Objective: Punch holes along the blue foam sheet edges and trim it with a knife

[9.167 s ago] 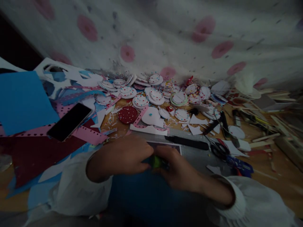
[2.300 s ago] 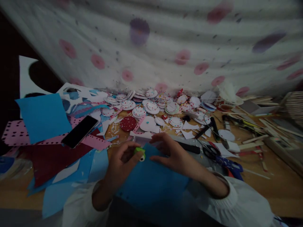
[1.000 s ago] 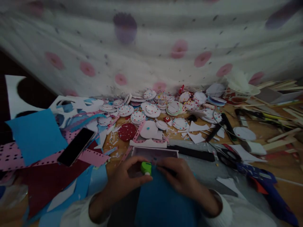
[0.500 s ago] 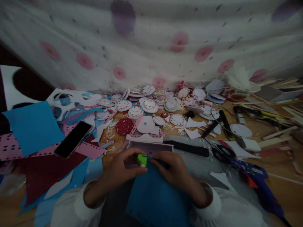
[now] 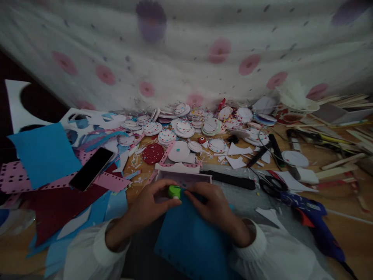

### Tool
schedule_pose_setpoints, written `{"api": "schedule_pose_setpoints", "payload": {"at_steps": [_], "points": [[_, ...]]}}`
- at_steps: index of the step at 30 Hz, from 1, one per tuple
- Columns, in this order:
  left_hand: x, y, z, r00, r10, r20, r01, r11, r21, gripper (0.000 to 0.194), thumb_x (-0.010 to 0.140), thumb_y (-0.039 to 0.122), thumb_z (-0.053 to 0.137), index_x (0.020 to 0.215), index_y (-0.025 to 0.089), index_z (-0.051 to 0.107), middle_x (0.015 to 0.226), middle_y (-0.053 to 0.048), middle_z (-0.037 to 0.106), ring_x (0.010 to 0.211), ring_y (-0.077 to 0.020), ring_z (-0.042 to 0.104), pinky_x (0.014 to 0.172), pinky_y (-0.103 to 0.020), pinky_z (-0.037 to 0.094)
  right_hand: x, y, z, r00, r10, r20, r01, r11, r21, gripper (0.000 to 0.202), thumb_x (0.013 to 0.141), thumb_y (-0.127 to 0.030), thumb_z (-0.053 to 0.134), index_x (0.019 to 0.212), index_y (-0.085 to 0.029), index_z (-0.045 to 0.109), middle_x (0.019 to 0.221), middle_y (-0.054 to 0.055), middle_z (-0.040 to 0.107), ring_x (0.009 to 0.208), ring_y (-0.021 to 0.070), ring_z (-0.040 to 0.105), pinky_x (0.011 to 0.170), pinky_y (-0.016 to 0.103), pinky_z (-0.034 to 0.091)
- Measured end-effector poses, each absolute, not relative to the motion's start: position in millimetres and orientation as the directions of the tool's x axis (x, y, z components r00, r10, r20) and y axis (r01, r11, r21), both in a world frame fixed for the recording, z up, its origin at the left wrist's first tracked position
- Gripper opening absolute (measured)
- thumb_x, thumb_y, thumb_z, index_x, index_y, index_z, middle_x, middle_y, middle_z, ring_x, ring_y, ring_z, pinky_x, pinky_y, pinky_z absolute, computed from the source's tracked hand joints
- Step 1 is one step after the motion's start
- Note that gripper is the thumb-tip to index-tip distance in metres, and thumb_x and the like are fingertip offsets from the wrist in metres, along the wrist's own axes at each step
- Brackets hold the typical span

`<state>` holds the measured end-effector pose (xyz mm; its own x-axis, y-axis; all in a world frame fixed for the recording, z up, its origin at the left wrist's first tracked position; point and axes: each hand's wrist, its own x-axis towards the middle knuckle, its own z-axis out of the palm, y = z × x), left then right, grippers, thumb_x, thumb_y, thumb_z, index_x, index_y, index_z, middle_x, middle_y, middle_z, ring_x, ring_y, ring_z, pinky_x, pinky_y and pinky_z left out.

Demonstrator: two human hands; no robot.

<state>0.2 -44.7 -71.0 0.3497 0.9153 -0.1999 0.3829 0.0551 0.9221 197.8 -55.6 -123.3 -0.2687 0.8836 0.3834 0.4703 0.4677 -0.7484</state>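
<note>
Between the thumb and fingers of my left hand (image 5: 154, 200) is a small green craft punch (image 5: 174, 191) with a white part at its near end. My right hand (image 5: 214, 202) pinches the top edge of a blue sheet (image 5: 189, 237), right beside the punch. The sheet hangs down toward my lap, with a row of small holes or marks along its lower left edge. Its top corner meets the punch; how far it reaches inside is hidden. Just beyond my hands lies a shallow pale box (image 5: 186, 178), partly covered by them.
Decorated paper discs (image 5: 183, 128) crowd the table's back. At left lie a phone (image 5: 91, 168), a blue square (image 5: 43, 153) and dotted pink strips. On the right are scissors (image 5: 272, 186), a blue glue gun (image 5: 317, 221), a black rod (image 5: 233, 179) and wooden sticks. A flowered curtain (image 5: 180, 58) hangs behind.
The view has shifted slightly. My left hand still holds the punch against the sheet's top edge, and the punch appears turned a little. My right hand keeps its pinch on the sheet.
</note>
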Motion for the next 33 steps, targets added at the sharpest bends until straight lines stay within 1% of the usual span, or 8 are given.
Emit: {"api": "schedule_pose_setpoints", "payload": {"at_steps": [6,11,16,18,20,25,29,33], "points": [[0.5,-48.4,-80.0,0.340,0.931,-0.132,0.524,-0.071,0.849,0.028,0.083,0.036,0.065,0.108,0.023,0.063,0.104,-0.005,0.069,0.099,-0.0226,0.064,0.088,-0.033,0.051,198.8,-55.7,-123.4,-0.260,0.879,0.401,0.443,0.477,-0.759,0.017,0.089,-0.025,0.057,0.082,-0.018,0.070,0.074,0.006,0.074,0.065,0.0178,0.067,0.062,0.028,0.051],[0.2,-51.9,-86.8,0.374,0.924,-0.075,0.526,-0.145,0.838,0.026,0.087,0.036,0.061,0.110,0.021,0.059,0.106,-0.005,0.067,0.100,-0.0208,0.062,0.088,-0.031,0.049,198.9,-56.4,-123.1,-0.251,0.881,0.402,0.452,0.474,-0.756,0.016,0.089,-0.025,0.058,0.083,-0.018,0.071,0.076,0.006,0.074,0.067,0.0179,0.068,0.064,0.028,0.052],[2.3,-46.8,-83.6,0.369,0.929,-0.018,0.531,-0.195,0.825,0.021,0.087,0.031,0.061,0.104,0.020,0.061,0.100,-0.003,0.067,0.095,-0.0191,0.063,0.085,-0.028,0.050,198.4,-55.5,-125.1,-0.245,0.870,0.428,0.453,0.493,-0.743,0.019,0.091,-0.028,0.056,0.084,-0.019,0.071,0.076,0.005,0.075,0.066,0.0172,0.068,0.063,0.026,0.052],[3.2,-41.3,-79.2,0.375,0.926,-0.036,0.520,-0.178,0.835,0.022,0.084,0.032,0.064,0.102,0.020,0.063,0.098,-0.003,0.068,0.092,-0.0186,0.064,0.082,-0.027,0.051,198.5,-55.0,-126.3,-0.229,0.874,0.429,0.455,0.485,-0.746,0.019,0.092,-0.028,0.056,0.085,-0.019,0.070,0.076,0.005,0.074,0.066,0.0173,0.068,0.062,0.026,0.052],[2.7,-35.9,-75.5,0.385,0.918,-0.094,0.509,-0.126,0.852,0.025,0.082,0.034,0.067,0.102,0.019,0.064,0.097,-0.002,0.069,0.091,-0.0185,0.065,0.080,-0.026,0.052,198.8,-54.9,-127.0,-0.216,0.879,0.426,0.453,0.477,-0.754,0.017,0.091,-0.028,0.057,0.086,-0.019,0.070,0.076,0.005,0.074,0.066,0.0174,0.069,0.062,0.026,0.052],[-4.9,-32.8,-75.1,0.374,0.906,-0.198,0.491,-0.012,0.871,0.035,0.076,0.038,0.072,0.105,0.019,0.065,0.102,-0.004,0.070,0.094,-0.0206,0.066,0.083,-0.029,0.053,199.6,-56.2,-125.6,-0.198,0.880,0.431,0.419,0.474,-0.775,0.015,0.090,-0.025,0.058,0.085,-0.017,0.070,0.076,0.005,0.074,0.067,0.0172,0.068,0.063,0.026,0.051],[-9.4,-36.4,-77.2,0.382,0.890,-0.248,0.442,0.060,0.895,0.044,0.070,0.038,0.076,0.107,0.017,0.064,0.102,-0.006,0.070,0.092,-0.0211,0.067,0.084,-0.031,0.055,199.7,-56.3,-123.4,-0.184,0.888,0.422,0.405,0.459,-0.790,0.016,0.090,-0.025,0.057,0.081,-0.018,0.069,0.071,0.004,0.073,0.062,0.0160,0.067,0.060,0.024,0.050],[-9.3,-36.5,-74.4,0.388,0.884,-0.260,0.428,0.077,0.900,0.045,0.069,0.037,0.076,0.107,0.017,0.063,0.103,-0.006,0.070,0.094,-0.0212,0.066,0.086,-0.033,0.054,199.0,-56.1,-122.2,-0.173,0.885,0.433,0.400,0.464,-0.790,0.016,0.090,-0.026,0.058,0.081,-0.018,0.069,0.071,0.003,0.073,0.063,0.0162,0.067,0.059,0.025,0.050]]}}
